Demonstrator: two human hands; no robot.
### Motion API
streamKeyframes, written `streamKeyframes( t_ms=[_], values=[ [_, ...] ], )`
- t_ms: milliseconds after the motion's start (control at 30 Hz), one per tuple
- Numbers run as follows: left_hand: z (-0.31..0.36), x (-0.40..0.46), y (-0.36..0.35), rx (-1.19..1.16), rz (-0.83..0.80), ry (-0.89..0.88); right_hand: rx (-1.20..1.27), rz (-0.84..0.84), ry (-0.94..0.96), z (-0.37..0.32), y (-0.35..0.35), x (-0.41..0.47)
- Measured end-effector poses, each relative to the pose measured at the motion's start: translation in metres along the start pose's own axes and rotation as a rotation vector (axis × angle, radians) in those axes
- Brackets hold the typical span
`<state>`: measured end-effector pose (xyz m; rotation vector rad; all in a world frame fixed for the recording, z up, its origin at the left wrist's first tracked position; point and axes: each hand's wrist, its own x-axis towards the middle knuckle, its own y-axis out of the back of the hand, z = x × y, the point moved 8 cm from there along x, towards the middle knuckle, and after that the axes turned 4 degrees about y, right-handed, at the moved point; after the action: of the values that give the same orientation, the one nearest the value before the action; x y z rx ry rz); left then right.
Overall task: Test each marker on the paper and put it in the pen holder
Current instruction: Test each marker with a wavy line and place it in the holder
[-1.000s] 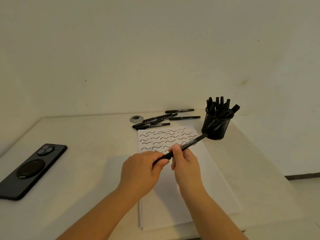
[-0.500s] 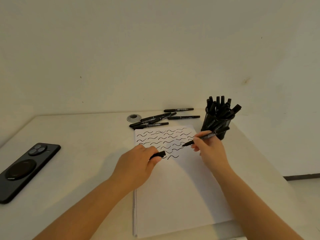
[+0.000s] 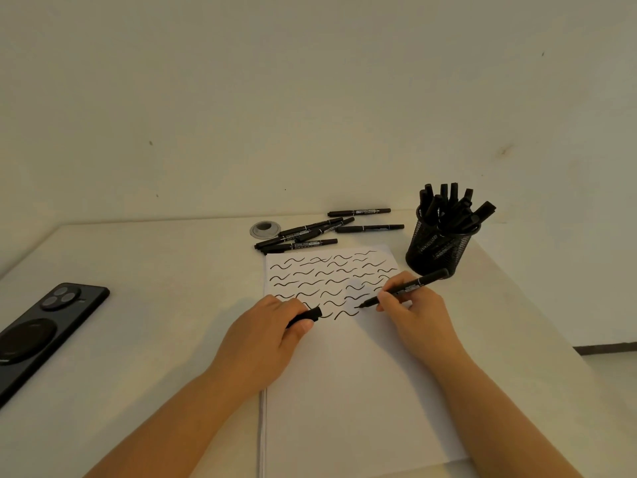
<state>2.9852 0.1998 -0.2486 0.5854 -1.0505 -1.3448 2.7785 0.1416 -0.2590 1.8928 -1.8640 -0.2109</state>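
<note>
A white pad of paper (image 3: 362,391) lies in front of me, its upper part covered with rows of black wavy lines. My right hand (image 3: 412,312) holds an uncapped black marker (image 3: 420,281), tip touching the paper at the end of the lowest row. My left hand (image 3: 265,336) rests on the pad's left edge, gripping the marker's black cap (image 3: 308,315). A black mesh pen holder (image 3: 439,248) with several markers stands right of the pad's top. Several loose black markers (image 3: 310,232) lie beyond the pad's top edge.
A black phone (image 3: 41,329) lies camera-side up at the left of the white table (image 3: 165,270). A small round grey disc (image 3: 264,229) sits by the loose markers. The wall rises right behind the table; the table's right edge runs just past the holder.
Both hands pulled the cap off the marker. My right hand then brought the marker down, its tip now on the paper; my left hand stays at the pad's edge with the cap.
</note>
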Motion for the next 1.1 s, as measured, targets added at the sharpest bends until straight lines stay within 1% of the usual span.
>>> streamKeyframes(
  t_ms=[100,200,267,300,367,433,533,633,700,800,900,1033,1100],
  values=[
    [0.0,0.0,0.001,-0.011,-0.005,0.001,-0.051,0.056,-0.013,0.003,0.008,0.001],
    [0.0,-0.001,0.001,-0.024,-0.012,0.004,-0.103,0.117,-0.069,0.009,0.019,0.0],
    [0.0,-0.001,0.002,-0.031,-0.014,0.007,-0.153,0.193,-0.087,0.009,0.03,-0.001],
    [0.0,-0.001,0.002,-0.034,-0.016,0.008,-0.155,0.261,-0.083,0.007,0.039,-0.002],
    [0.001,-0.002,0.002,-0.038,-0.009,0.005,-0.072,0.402,-0.042,-0.001,0.053,-0.005],
    [0.0,-0.002,0.003,-0.04,0.014,0.001,0.051,0.448,-0.005,-0.011,0.056,-0.007],
    [0.001,-0.002,0.007,-0.064,0.053,-0.008,0.237,0.374,-0.006,-0.024,0.042,-0.005],
    [0.002,-0.001,0.01,-0.084,0.067,-0.011,0.423,0.246,-0.048,-0.035,0.019,-0.001],
    [0.0,-0.001,0.01,-0.095,0.07,-0.005,0.596,0.17,-0.083,-0.036,-0.001,-0.001],
    [0.0,-0.003,0.011,-0.12,0.074,0.002,0.77,0.149,-0.127,-0.027,-0.019,-0.008],
    [-0.001,-0.003,0.011,-0.137,0.062,0.008,0.78,0.147,-0.137,-0.016,-0.023,-0.011],
    [0.001,-0.003,0.009,-0.159,0.025,0.002,0.76,0.059,-0.126,-0.015,-0.032,-0.012],
    [0.002,-0.004,0.008,-0.163,0.019,0.003,0.756,0.044,-0.129,-0.015,-0.034,-0.012]
  ],
)
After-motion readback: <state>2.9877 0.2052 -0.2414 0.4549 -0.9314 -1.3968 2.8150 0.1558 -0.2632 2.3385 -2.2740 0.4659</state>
